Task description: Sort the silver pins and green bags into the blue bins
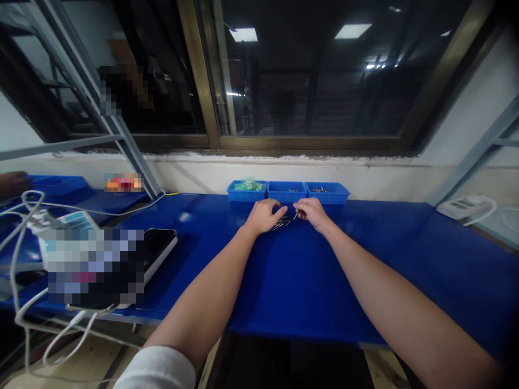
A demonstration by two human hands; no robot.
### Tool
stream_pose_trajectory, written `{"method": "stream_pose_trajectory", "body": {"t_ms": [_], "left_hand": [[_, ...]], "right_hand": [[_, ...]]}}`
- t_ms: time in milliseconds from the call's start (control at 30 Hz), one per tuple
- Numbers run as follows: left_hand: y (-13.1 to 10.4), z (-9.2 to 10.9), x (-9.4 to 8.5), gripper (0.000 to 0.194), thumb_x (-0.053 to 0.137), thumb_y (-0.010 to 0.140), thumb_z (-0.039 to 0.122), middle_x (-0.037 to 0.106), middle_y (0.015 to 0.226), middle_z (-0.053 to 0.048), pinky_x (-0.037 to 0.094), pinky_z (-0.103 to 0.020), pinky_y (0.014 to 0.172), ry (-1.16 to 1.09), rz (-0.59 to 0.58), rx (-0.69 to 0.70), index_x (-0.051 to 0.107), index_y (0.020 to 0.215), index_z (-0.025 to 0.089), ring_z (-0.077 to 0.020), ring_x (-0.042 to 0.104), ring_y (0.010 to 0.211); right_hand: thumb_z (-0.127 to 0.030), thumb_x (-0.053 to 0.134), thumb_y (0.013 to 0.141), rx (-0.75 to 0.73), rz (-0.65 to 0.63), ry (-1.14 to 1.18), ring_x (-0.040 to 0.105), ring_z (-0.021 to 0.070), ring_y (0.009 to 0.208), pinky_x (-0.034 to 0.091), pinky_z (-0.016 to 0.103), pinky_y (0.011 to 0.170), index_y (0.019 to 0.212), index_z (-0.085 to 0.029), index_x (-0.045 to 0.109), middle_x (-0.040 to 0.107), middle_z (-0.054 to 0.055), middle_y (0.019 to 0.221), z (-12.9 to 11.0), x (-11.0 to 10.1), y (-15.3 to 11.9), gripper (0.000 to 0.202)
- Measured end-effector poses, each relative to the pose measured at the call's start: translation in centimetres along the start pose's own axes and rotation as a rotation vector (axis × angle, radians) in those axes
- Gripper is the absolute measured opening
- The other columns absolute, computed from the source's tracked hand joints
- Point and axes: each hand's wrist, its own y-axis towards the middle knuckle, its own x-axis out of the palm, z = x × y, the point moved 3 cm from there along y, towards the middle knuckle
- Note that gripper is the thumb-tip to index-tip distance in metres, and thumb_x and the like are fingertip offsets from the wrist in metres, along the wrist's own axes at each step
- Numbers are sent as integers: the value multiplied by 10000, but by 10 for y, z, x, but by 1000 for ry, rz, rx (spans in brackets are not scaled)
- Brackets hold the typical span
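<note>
My right hand (311,213) pinches a small, thin, screw-like metal piece (295,216) just above the blue table. Its exact kind is too small to make out. Beside a small pile of similar metal pieces (281,222) rests my left hand (263,215), its thumb apart from its curved fingers and nothing visible in its grasp. Part of the pile is hidden by that hand. Behind both hands, three blue bins stand in a row: the left bin (237,196) has green-and-clear packets, while the middle bin (284,198) and right bin (334,199) contain small metal parts.
A phone (156,246) lies on a white block at the left, with white cables (26,302) around it. Another blue bin (60,185) and a person's hand (14,185) are at far left. A white power strip (462,208) sits at right near a metal post.
</note>
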Motion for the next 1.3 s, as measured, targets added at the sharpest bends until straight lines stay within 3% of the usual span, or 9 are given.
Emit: {"method": "stream_pose_trajectory", "body": {"t_ms": [133, 200, 267, 333, 400, 567, 800, 1033, 1300], "left_hand": [[0, -16, 0, 332, 387, 868, 403, 648, 931, -66, 417, -303, 834, 55, 58, -133, 626, 902, 176, -196, 576, 917], [1, -19, 1, 297, 394, 866, 364, 645, 944, -64, 417, -302, 837, 75, 64, -175, 624, 914, 183, -197, 573, 931], [1, -19, 2, 274, 395, 864, 330, 643, 951, -63, 414, -302, 844, 86, 56, -188, 622, 919, 187, -197, 568, 944], [1, -19, 4, 260, 398, 860, 311, 641, 957, -63, 412, -303, 850, 94, 37, -190, 618, 925, 190, -199, 564, 957], [1, -20, 6, 259, 408, 855, 322, 638, 972, -66, 414, -307, 853, 102, 15, -196, 611, 947, 190, -203, 563, 965], [0, -27, 17, 369, 379, 862, 400, 602, 1119, -91, 401, -315, 905, 86, -78, -172, 567, 1089, 176, -213, 545, 1046], [-4, -26, 26, 363, 314, 868, 220, 567, 1211, -89, 377, -318, 946, 103, -285, -97, 546, 1146, 186, -213, 523, 1116], [-4, -20, 26, 365, 288, 878, 210, 545, 1232, -116, 382, -374, 939, 162, -299, -68, 550, 1128, 167, -254, 489, 1155], [-4, -17, 25, 350, 282, 892, 227, 572, 1195, -79, 402, -338, 915, 245, -316, -55, 547, 1119, 199, -219, 529, 1096]], "right_hand": [[-367, 587, 648, -32, 101, -86, 437, 85, 420, 317, 209, 412, 559, -153, 571, 515, -13, 454, 1, -5, 4, 232], [-326, 587, 634, -74, 157, -34, 496, 102, 497, 352, 210, 433, 690, -150, 625, 601, 16, 588, 1, -7, 8, 189], [-283, 590, 615, -116, 147, 44, 549, 119, 592, 386, 214, 451, 937, -166, 637, 663, 61, 859, 0, -6, 11, 346], [-259, 599, 601, -116, 82, 80, 573, 127, 642, 403, 220, 453, 1163, -205, 545, 610, 95, 1108, 1, -5, 12, 567], [-250, 603, 601, -72, 55, 49, 581, 129, 644, 415, 229, 461, 1252, -215, 471, 582, 109, 1161, 5, -6, 13, 665], [-241, 587, 645, -77, 123, -319, 572, 136, 650, 459, 285, 632, 1034, -137, 624, 661, 66, 839, 11, -9, 8, 405], [-312, 632, 685, -337, -192, -730, 565, 187, 839, 425, 330, 800, 921, -193, 683, 644, 67, 895, -1, 19, -4, 269], [-297, 579, 749, -303, -169, -752, 584, 178, 809, 431, 302, 765, 861, -199, 696, 655, 62, 864, 3, 21, -2, 189], [-212, 567, 743, -192, -85, -733, 602, 162, 717, 428, 259, 696, 767, -189, 696, 688, 32, 767, 7, 23, 4, 133]]}}
